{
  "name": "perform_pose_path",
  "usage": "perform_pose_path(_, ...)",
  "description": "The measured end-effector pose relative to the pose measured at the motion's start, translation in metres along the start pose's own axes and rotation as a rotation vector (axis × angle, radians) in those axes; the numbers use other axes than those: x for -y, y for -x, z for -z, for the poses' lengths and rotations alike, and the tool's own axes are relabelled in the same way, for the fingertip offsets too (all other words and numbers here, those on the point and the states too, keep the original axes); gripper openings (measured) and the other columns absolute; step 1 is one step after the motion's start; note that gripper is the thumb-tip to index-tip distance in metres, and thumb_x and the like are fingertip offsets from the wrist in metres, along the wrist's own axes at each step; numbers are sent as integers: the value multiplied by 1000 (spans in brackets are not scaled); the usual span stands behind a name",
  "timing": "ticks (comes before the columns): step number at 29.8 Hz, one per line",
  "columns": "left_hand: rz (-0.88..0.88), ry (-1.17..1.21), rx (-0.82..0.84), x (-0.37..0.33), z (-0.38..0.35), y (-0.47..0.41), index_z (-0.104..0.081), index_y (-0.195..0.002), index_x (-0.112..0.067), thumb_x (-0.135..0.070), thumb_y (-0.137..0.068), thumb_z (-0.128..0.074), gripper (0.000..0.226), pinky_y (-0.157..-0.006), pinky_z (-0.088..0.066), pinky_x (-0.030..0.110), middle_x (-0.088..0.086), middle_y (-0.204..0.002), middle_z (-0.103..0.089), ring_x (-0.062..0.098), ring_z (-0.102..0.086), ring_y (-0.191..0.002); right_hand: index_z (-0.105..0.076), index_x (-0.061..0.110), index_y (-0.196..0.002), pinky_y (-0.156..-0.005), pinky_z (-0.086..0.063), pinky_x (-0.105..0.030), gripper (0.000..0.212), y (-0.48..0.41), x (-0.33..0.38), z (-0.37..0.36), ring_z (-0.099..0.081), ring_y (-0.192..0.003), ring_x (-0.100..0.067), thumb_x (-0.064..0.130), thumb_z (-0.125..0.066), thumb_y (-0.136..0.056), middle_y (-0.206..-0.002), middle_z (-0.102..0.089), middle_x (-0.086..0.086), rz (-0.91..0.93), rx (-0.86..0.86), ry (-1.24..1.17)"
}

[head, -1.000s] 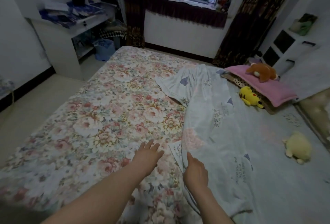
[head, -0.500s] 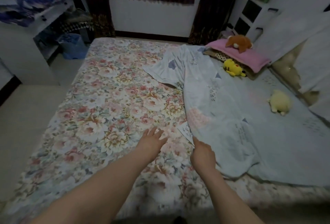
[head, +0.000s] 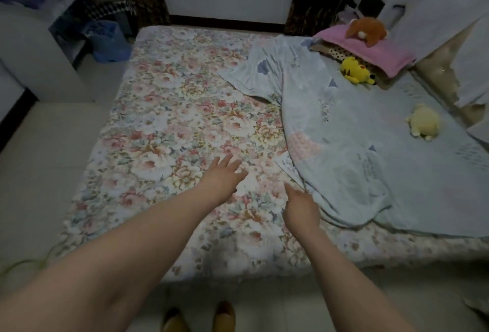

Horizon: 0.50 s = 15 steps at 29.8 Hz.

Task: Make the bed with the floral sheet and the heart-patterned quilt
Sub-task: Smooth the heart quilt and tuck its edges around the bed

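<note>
The floral sheet (head: 185, 125) covers the mattress and lies bare on its left half. The pale blue heart-patterned quilt (head: 344, 146) lies on the right half, with its left side folded back on itself in a long ridge. My left hand (head: 225, 172) hovers flat over the floral sheet with fingers spread, holding nothing. My right hand (head: 300, 206) is at the quilt's near left edge, its fingers curled in on the fabric fold; the fingertips are hidden.
A pink pillow (head: 370, 48) with a brown plush (head: 367, 31) sits at the far right corner. A yellow plush (head: 356, 69) and a pale plush (head: 423, 124) lie on the quilt. A white desk (head: 39, 40) stands left. My shoes (head: 198, 317) are at the bed's near edge.
The view has pulled back and tipped down, so the bed's near edge and my shoes now show. Both hands keep their places on the sheet and at the quilt's edge.
</note>
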<state>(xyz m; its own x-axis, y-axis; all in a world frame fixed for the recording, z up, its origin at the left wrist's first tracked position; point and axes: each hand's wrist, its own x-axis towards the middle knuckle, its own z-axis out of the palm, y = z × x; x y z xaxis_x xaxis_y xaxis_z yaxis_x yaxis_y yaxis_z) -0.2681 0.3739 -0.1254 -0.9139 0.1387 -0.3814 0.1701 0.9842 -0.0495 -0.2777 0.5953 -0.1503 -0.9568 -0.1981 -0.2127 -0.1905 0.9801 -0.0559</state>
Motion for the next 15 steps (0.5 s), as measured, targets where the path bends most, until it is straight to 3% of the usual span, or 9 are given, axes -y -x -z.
perform_pose_path(5,30,-6,16,19,-8,32,-17,-157,-27,-24,-103,-49,62,-121,-6,53,7,-165,-5,31,5,-151,-23,19,-155,-92,-45,-38,70,19,20,-13,-52,-119,-33,6,-47,-90,-130,-57,-13,-30,71,-18)
perform_pose_path(15,-33,13,-59,41,-16,85,-20,-156,-25,-29,-103,-50,62,-121,-7,54,9,-165,-7,33,2,-151,-22,21,-155,-96,-45,-41,69,52,51,-11,-50,-123,-33,9,-45,-91,-134,-55,-13,-141,58,14)
